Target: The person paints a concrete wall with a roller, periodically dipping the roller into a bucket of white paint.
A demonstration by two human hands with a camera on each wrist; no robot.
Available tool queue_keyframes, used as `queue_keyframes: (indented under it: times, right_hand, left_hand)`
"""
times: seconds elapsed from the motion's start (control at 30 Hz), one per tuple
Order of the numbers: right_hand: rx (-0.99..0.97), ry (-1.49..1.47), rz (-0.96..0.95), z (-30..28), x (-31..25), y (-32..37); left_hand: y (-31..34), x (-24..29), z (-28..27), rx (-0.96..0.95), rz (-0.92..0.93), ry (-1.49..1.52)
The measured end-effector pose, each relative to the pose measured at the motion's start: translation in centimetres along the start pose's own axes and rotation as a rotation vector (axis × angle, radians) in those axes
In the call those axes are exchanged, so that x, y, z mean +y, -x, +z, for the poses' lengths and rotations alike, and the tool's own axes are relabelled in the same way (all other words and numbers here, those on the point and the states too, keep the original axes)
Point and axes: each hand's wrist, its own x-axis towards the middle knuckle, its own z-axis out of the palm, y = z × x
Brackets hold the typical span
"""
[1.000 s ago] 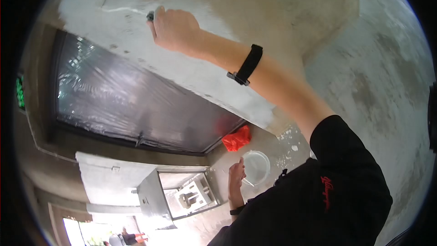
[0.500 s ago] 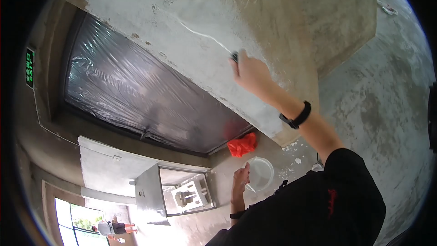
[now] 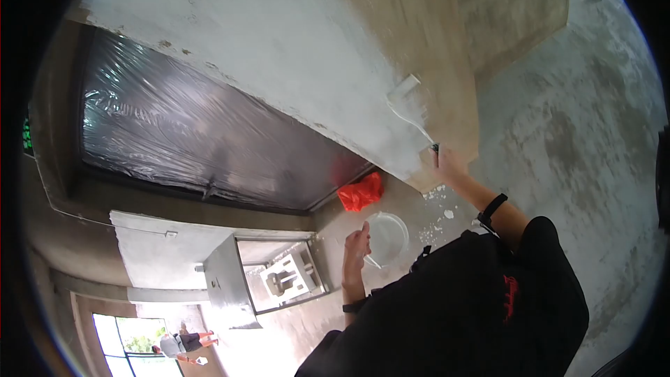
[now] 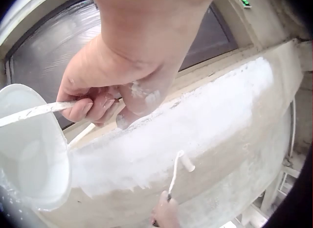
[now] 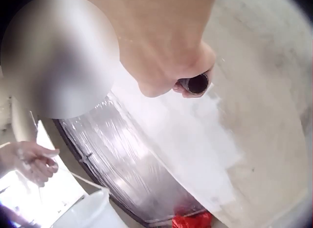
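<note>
My right hand (image 3: pixel 451 167) grips the dark handle of a paint roller (image 3: pixel 404 89), whose white sleeve lies against the wall near the border between white coating (image 3: pixel 279 56) and bare brown surface. The handle's round end (image 5: pixel 198 84) pokes out of my right fist (image 5: pixel 164 66) in the right wrist view. Lower down, my left hand (image 3: pixel 356 243) holds the handle of a translucent white bucket (image 3: pixel 391 239). In the left wrist view, the fingers of that hand (image 4: pixel 122 66) curl round the white strap (image 4: pixel 36 111), with the bucket (image 4: pixel 34 164) hanging beside it.
Plastic film (image 3: pixel 188 126) covers a large dark-framed opening along the coated wall. A red bag (image 3: pixel 361 192) lies near the wall's base, with white flakes (image 3: pixel 448 214) scattered nearby. A person (image 3: pixel 183 343) stands by the far window, beyond an open door (image 3: pixel 229 286).
My right hand has carried the roller from the upper left down and to the right along the wall, and the white sleeve now shows. My left hand still holds the bucket.
</note>
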Motion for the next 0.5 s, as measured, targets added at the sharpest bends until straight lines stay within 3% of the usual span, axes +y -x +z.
queue_keyframes:
  times: [0.27, 0.37, 0.43, 0.5]
  right_hand:
    - [-0.432, 0.134, 0.31, 2.2, 7.3, 3.3]
    - [-0.398, 0.13, 0.177, 4.6, 9.3, 1.5]
    - [-0.711, 0.261, 0.191, 4.4, 9.7, 0.6]
    - [-0.709, 0.289, 0.13, 3.5, 10.2, 1.3]
  left_hand:
    - [0.1, 1.2, 1.4, 0.002, -0.014, -0.013]
    - [0.0, 1.6, 1.7, -0.004, -0.025, -0.011]
    - [0.1, 1.8, 2.0, 0.007, -0.018, -0.01]
    - [0.0, 2.1, 2.1, 0.027, -0.04, 0.011]
